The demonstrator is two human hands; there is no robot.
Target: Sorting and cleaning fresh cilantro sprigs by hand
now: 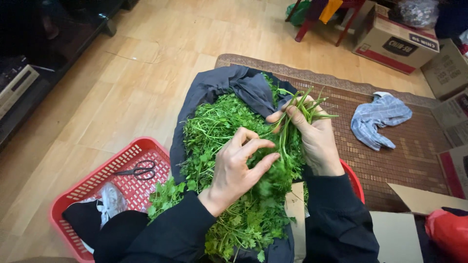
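My right hand (316,139) grips a small bunch of green herb stems (301,108), stem ends pointing up and to the right. My left hand (239,168) hovers over the big pile of leafy green herbs (214,131), fingers curled and apart, touching the leaves of the bunch. The pile lies on a dark grey cloth (229,83) spread in front of me. Both arms wear dark sleeves.
A red plastic basket (92,180) at the left holds black scissors (139,170) and a white and black bundle. A woven mat (404,156) carries a blue checked cloth (378,119). Cardboard boxes (395,41) stand at the far right, a red bag (446,231) at the lower right.
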